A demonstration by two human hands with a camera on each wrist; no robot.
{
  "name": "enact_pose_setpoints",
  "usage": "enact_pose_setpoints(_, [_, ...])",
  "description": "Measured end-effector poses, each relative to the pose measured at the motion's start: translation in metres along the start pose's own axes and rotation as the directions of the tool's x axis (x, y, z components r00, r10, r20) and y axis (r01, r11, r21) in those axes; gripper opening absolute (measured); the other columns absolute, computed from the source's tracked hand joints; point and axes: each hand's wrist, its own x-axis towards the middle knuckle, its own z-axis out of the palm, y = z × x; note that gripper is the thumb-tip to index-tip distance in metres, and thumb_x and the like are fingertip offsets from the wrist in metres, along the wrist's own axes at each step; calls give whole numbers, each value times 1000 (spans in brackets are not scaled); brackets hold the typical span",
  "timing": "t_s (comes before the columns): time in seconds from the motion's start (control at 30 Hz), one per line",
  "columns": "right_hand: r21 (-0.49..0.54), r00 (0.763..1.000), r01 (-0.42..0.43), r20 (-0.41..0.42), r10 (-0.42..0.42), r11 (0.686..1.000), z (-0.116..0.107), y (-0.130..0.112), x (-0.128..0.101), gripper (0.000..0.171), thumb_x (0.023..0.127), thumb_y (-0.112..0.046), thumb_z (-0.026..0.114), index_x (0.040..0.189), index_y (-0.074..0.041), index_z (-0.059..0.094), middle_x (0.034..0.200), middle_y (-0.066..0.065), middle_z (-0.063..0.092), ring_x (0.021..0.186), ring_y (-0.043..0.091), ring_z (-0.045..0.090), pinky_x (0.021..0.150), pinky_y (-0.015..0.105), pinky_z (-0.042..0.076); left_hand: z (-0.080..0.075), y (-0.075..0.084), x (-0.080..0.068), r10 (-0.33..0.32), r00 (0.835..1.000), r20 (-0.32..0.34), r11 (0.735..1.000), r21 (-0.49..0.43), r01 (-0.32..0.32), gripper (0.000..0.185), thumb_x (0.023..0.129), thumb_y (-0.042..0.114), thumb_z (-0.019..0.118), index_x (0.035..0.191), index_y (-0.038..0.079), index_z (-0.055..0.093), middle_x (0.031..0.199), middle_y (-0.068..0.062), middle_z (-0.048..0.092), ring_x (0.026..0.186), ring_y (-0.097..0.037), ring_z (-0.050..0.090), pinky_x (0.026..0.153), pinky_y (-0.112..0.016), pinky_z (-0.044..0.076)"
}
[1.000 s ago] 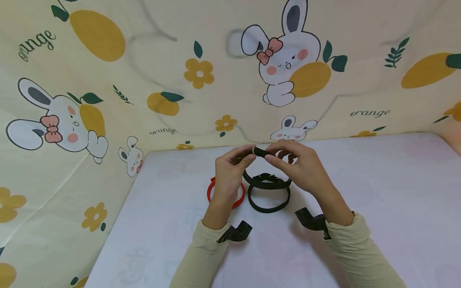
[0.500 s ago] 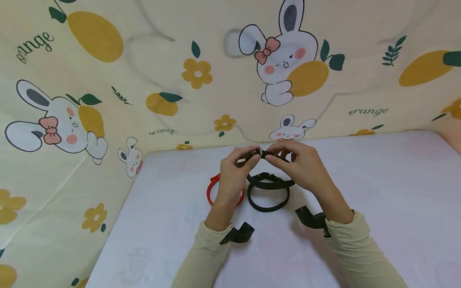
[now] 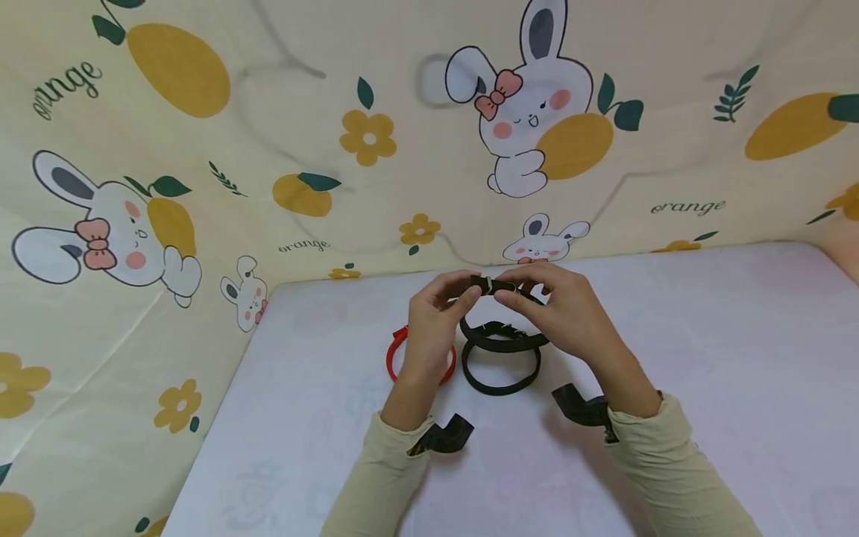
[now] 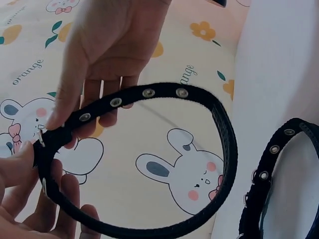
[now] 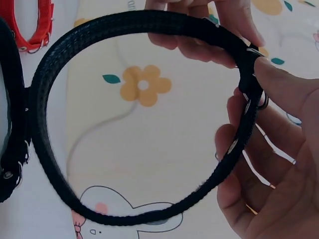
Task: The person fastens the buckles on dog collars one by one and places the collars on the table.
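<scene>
Both hands hold one black collar [image 3: 502, 339] with metal eyelets up above the white table [image 3: 705, 358]. My left hand [image 3: 436, 313] pinches the collar's buckle end [image 4: 45, 144] between thumb and fingers. My right hand [image 3: 557, 306] pinches the strap right beside it, at the buckle [image 5: 251, 59]. The collar [image 4: 219, 129] forms a closed loop [image 5: 45, 124] hanging below the hands. A second black collar [image 3: 499, 377] lies flat on the table under the hands.
A red collar [image 3: 397, 354] lies on the table left of the black ones, partly behind my left wrist. A cloth printed with rabbits and oranges [image 3: 268, 149] walls the table at the back and left. Black wrist straps [image 3: 584, 410] sit on both sleeves.
The hands have stayed close together at the collar's buckle, with small finger shifts; the metal buckle shows between the fingertips again. The collars on the table have not moved.
</scene>
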Motion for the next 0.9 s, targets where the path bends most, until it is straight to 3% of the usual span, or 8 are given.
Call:
enact_pose_setpoints(0.23, [-26, 1000, 27, 16, -27, 999, 1, 3, 1, 27, 94, -32, 69, 116, -17, 70, 118, 2, 69, 105, 21, 62, 85, 39, 46, -1, 2, 1, -20, 1000, -15, 1000, -20, 20, 25, 93, 9, 69, 117, 7, 69, 109, -7, 71, 102, -15, 65, 97, -31, 53])
enact_pose_setpoints(0.4, [-35, 999, 52, 11, -52, 998, 1, 5, 0, 24, 93, -28, 70, 114, -16, 69, 115, 2, 70, 101, 20, 62, 86, 40, 47, -2, 3, 1, -14, 1000, -3, 1000, -28, 14, 26, 94, 6, 65, 120, 5, 65, 114, -13, 69, 103, -15, 65, 94, -28, 54])
enact_pose_setpoints(0.67, [-58, 992, 125, -10, -125, 991, -1, 5, -2, 20, 93, -26, 70, 110, -15, 70, 114, 2, 71, 104, 21, 63, 83, 40, 50, 0, -2, 2, -11, 998, 56, 996, -86, 15, 28, 91, 5, 70, 119, 0, 65, 100, 2, 68, 98, -12, 65, 90, -24, 52])
enact_pose_setpoints(0.8, [-57, 988, 151, -13, -152, 987, -1, 3, -2, 20, 93, -25, 72, 109, -14, 71, 111, 3, 71, 121, 27, 61, 96, 47, 51, 2, -4, 3, -12, 999, 30, 993, -113, 15, 26, 89, 3, 72, 115, 0, 69, 94, 6, 68, 93, -12, 65, 88, -23, 52])
enact_pose_setpoints(0.9, [-61, 987, 158, -6, -158, 986, -1, 2, -2, 20, 92, -24, 73, 108, -13, 70, 108, 4, 71, 133, 33, 54, 108, 52, 45, 2, -4, 4, -10, 1000, 5, 993, -117, 11, 26, 89, 2, 70, 115, -1, 68, 96, 6, 68, 92, -11, 65, 87, -22, 53])
